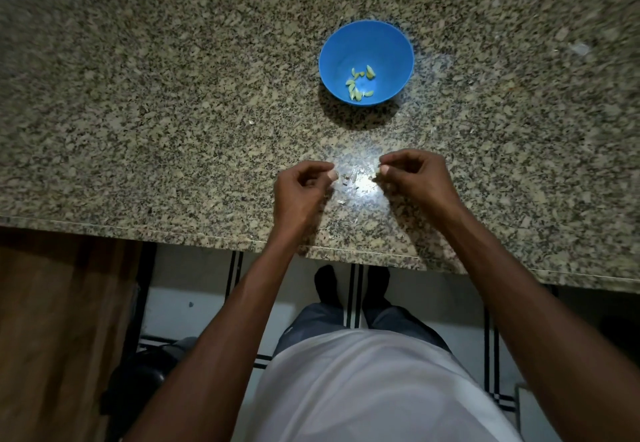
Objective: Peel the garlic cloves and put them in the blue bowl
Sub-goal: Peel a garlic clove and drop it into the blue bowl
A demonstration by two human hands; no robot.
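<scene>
The blue bowl (334,45) stands on the granite counter, a little beyond my hands, and holds several peeled garlic cloves (360,83). My left hand (299,192) hovers low over the counter with curled fingers, pinching a small pale garlic clove (332,174) at its fingertips. My right hand (414,177) is a short gap to the right, also curled, and pinches a tiny pale scrap that looks like garlic skin (378,173). Loose bits of garlic skin (348,181) lie on the counter between the two hands.
The speckled granite counter (173,112) stretches wide to both sides, and its front edge (207,234) runs just under my wrists. A bright glare spot sits on the stone between my hands. A small pale scrap (579,48) lies far right. Below are tiled floor and my feet.
</scene>
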